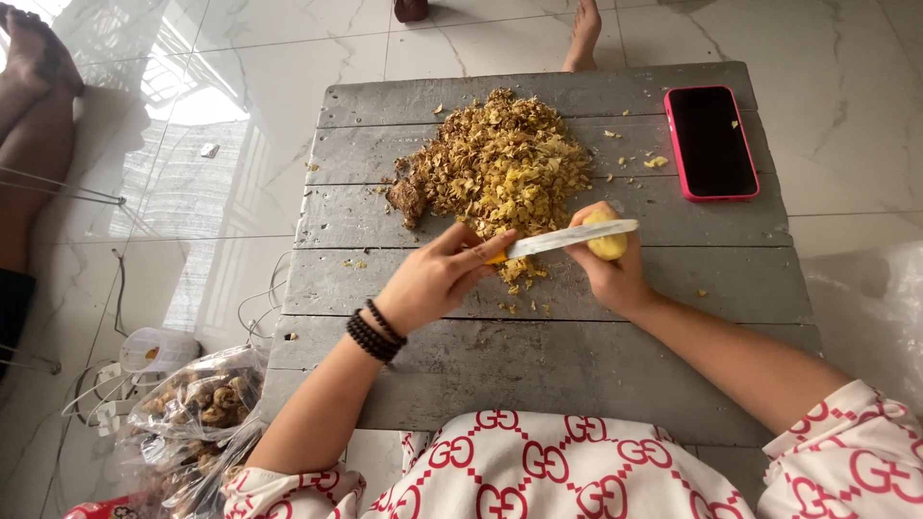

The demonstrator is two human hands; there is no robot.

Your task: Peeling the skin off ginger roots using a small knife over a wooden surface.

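My left hand, with dark bead bracelets on the wrist, grips a knife by its yellow handle. The pale blade points right and lies across a small yellow peeled piece, which my right hand holds just above the grey wooden table. A big heap of yellow-brown peelings lies just beyond both hands, with a darker brown lump at its left edge.
A phone in a pink case lies screen up on the table's far right. A clear plastic bag of brown knobbly roots sits on the floor at lower left, beside cables and a white container. Another person's leg and foot show beyond.
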